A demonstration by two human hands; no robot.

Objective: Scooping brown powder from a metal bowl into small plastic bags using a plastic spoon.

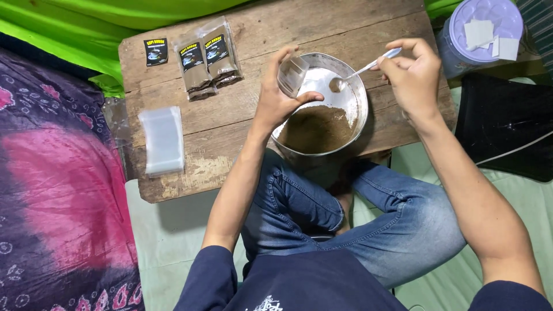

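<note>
At the centre of the frame the left hand pinches a small clear plastic pouch by its edge, holding it open above the round metal bowl. The bowl sits at the right edge of the worn wooden board, tilted toward the person, with brown powder heaped in its lower half. To the upper right, the right hand grips the handle of a slim metal spoon, whose tip carries a little powder beside the pouch's mouth. In the upper left of the board lie three filled, dark-labelled sachets, and below them a stack of empty clear bags. A lidded lilac plastic jar stands in the upper right corner.
</note>
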